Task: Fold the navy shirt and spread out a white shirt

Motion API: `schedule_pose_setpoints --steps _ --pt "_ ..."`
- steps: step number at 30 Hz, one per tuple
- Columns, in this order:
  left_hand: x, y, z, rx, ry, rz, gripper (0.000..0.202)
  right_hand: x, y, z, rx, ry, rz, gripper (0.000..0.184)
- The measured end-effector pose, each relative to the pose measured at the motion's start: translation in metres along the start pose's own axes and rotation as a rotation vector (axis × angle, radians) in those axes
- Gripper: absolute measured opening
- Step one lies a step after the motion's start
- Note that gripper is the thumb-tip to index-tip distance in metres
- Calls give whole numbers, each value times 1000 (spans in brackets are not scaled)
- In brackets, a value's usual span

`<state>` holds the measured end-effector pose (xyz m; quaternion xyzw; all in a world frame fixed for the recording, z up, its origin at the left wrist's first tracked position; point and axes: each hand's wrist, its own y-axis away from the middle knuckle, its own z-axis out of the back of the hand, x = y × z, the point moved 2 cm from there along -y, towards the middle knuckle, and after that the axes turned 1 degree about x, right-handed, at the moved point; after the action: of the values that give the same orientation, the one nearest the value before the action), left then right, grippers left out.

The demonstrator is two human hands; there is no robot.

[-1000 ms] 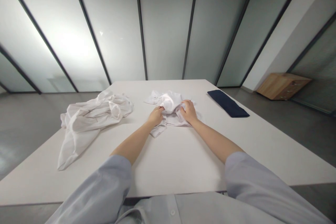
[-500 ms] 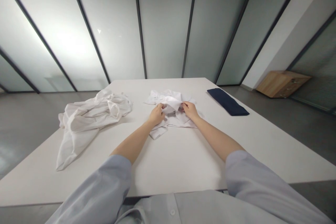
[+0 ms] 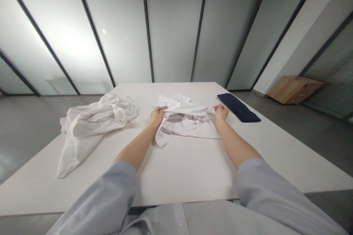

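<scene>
step: spreading white shirt [image 3: 187, 121] flat at table [image 3: 193, 169] centre | left hand [image 3: 156, 115] pinches its left edge, right hand [image 3: 221, 111] closed on its right edge | next: likely even outward pull, smoothing creases | crumpled cloth [image 3: 93, 125] lies left

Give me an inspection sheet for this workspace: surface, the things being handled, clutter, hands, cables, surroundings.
Surface: white table, matte, no stains seen.
Things in hand: white garment lying mid-table, partly spread, pulled out between both hands.
Clutter: crumpled white cloth on the table's left side, one end near the edge; folded dark navy cloth at the far right.
Hands: left hand gripping the garment's left edge; right hand at its right edge, grip not clear.
Cables: nothing seen.
Surroundings: frosted glass wall with dark frames behind; wooden cabinet on the grey floor at right.
</scene>
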<state>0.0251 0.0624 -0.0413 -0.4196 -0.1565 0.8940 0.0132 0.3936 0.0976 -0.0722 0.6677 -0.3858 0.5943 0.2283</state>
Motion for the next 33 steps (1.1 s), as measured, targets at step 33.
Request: schedule_pose_setpoints --steps 33 --pt "43 -36 54 -523 442 252 39 17 111 -47 1169 863 554 40"
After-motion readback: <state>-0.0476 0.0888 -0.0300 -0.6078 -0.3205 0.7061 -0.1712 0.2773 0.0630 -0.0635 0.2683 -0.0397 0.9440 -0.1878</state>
